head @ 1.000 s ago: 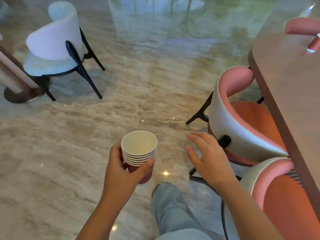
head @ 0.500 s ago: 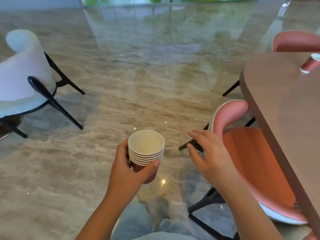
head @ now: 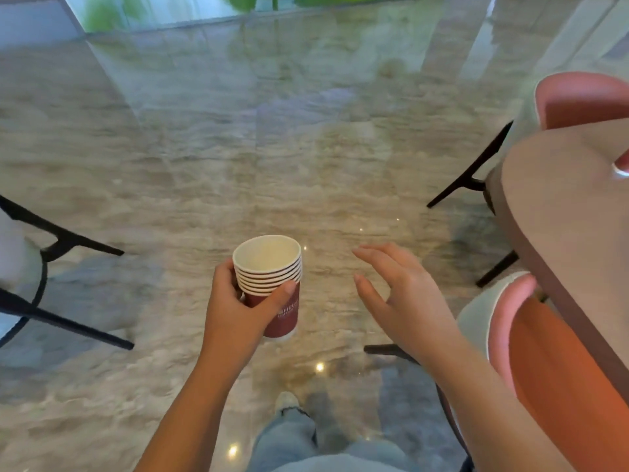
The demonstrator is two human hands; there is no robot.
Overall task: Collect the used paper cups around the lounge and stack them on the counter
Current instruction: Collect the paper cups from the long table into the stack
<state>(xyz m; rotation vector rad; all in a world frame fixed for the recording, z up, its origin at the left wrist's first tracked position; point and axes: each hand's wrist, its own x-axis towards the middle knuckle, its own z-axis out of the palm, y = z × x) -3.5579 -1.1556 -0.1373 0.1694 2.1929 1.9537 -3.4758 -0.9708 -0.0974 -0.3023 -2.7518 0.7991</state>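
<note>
My left hand [head: 235, 311] grips a stack of several nested paper cups [head: 272, 277], dark red outside and white inside, upright at centre frame. My right hand [head: 401, 301] hovers just right of the stack with fingers spread and relaxed, holding nothing. Another dark red paper cup [head: 622, 166] lies at the far right edge on the brown table [head: 561, 206], only partly in view.
Pink chairs stand against the table: one at lower right [head: 544, 352], one behind [head: 582, 100]. A white chair with black legs [head: 41, 253] sits at the left edge. Glossy marble floor [head: 272, 148] stretches ahead to a window with greenery. My jeans leg [head: 292, 434] shows below.
The view has advanced and lifted: the white chair slid off to the left, the near pink chair dropped to lower right. The left hand keeps holding the cup stack; the right hand stays open.
</note>
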